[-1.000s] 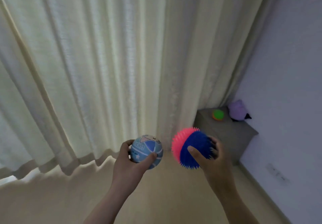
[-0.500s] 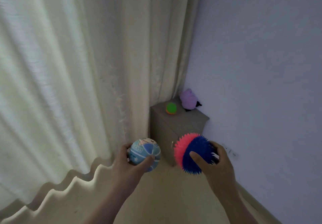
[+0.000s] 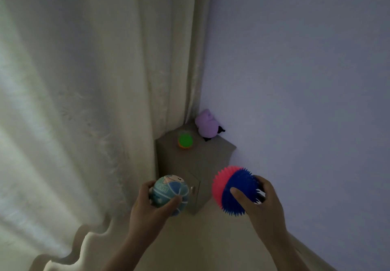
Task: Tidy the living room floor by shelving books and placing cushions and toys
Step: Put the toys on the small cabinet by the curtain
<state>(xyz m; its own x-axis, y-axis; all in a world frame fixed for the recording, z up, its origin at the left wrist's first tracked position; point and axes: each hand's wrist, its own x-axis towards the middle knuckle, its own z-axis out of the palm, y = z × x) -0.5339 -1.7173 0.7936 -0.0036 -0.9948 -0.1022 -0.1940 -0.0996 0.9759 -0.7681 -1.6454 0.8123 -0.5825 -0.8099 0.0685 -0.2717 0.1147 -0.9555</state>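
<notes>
Pale curtains [image 3: 84, 102] are hanging down the left side of the corner, meeting a bare wall [image 3: 295, 81] that is looking bluish in the dim light. Tucked into that corner, a small grey cabinet [image 3: 211, 154] is standing on the floor [image 3: 200, 239]. A green ball [image 3: 185, 141] and a purple plush toy [image 3: 205, 126] are sitting near each other on its top, the toy at the back by the wall.

The person is holding both arms out toward the cabinet. The left hand [image 3: 147, 213] is cupping a blue patterned ball [image 3: 169, 194], fingers wrapping behind it and the thumb pressing across the front. The right hand [image 3: 266, 209] is gripping a pink and blue spiky ball [image 3: 234, 188] from its right side, the thumb lying over the blue half and the fingers curling among the spikes behind.

Both balls are looking light, judging by the easy one-handed holds. The blue one is appearing smooth and firm, so it is likely wanting a wide cupping grip and may be rolling once set down. The spiky one is seeming soft and rubbery. Its spikes are probably giving under the fingers, so holding the body is making better sense than pinching spikes.
</notes>
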